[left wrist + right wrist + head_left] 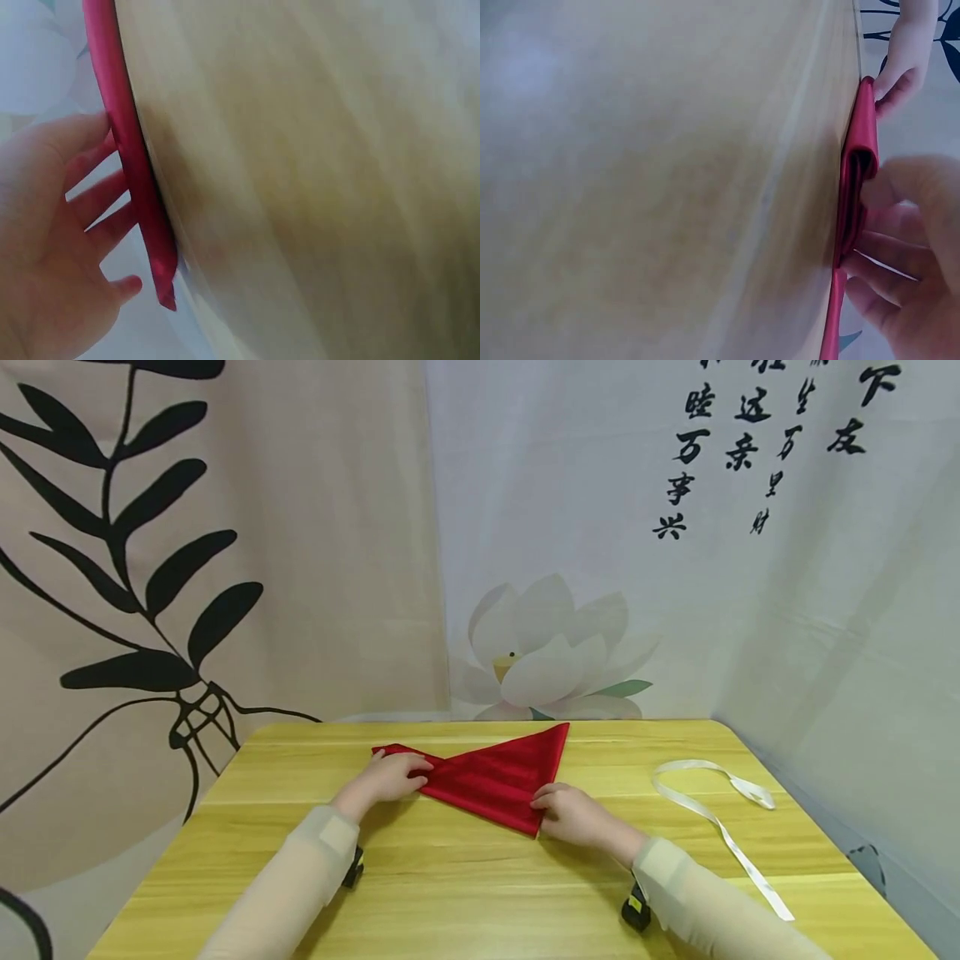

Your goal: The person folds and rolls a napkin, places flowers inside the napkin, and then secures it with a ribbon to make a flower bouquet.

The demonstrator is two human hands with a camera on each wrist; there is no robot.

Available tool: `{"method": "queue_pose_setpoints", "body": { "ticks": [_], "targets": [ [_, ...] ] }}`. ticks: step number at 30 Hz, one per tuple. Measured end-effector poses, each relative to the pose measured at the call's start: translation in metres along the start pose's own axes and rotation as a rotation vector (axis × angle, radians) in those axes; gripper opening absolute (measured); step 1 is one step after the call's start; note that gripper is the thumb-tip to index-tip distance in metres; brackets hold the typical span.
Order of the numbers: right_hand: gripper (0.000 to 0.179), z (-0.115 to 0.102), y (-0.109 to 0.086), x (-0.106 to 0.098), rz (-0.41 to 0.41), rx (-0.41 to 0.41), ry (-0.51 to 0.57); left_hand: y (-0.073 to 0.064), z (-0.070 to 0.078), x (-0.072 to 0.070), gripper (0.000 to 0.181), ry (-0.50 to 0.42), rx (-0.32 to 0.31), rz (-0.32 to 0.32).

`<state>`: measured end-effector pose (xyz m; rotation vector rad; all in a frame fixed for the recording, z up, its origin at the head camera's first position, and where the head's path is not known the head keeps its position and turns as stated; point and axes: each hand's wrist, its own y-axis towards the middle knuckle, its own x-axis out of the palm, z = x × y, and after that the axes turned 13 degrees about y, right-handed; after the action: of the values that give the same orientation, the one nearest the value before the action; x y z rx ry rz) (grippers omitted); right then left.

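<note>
A red, slightly shiny cloth (495, 777), folded into a pointed shape narrow at the middle, lies on the wooden table. At its narrow left part rests my left hand (390, 777), fingers extended over the fabric. From the left wrist, that hand (52, 225) shows spread fingers, the thumb touching the red edge. My right hand (576, 814) pinches the cloth at its lower right corner. In the right wrist view, stacked fold layers of the cloth (862, 142) show beside the right hand's thumb and fingertips (881, 187).
A white ribbon (693, 806) lies curved on the right side of the yellow wooden table (450, 893). Behind stands a fabric backdrop (337, 527) with a dark plant, a lotus and black characters. Dark wrist devices (636, 910) hang under both sleeves.
</note>
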<state>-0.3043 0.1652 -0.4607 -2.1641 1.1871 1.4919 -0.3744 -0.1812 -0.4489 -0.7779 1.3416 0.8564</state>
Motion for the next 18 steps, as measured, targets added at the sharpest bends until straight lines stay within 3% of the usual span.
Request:
{"method": "queue_pose_setpoints", "body": {
  "ticks": [7, 18],
  "targets": [
    [0.034, -0.001, 0.000, -0.003, -0.029, 0.065, 0.009, -0.004, 0.021, -0.003, 0.044, 0.000, 0.083, -0.065],
    [0.054, -0.012, -0.003, 0.000, -0.039, 0.090, -0.024, -0.001, 0.045, 0.000, 0.051, 0.044, 0.136, -0.106]
  ]
}}
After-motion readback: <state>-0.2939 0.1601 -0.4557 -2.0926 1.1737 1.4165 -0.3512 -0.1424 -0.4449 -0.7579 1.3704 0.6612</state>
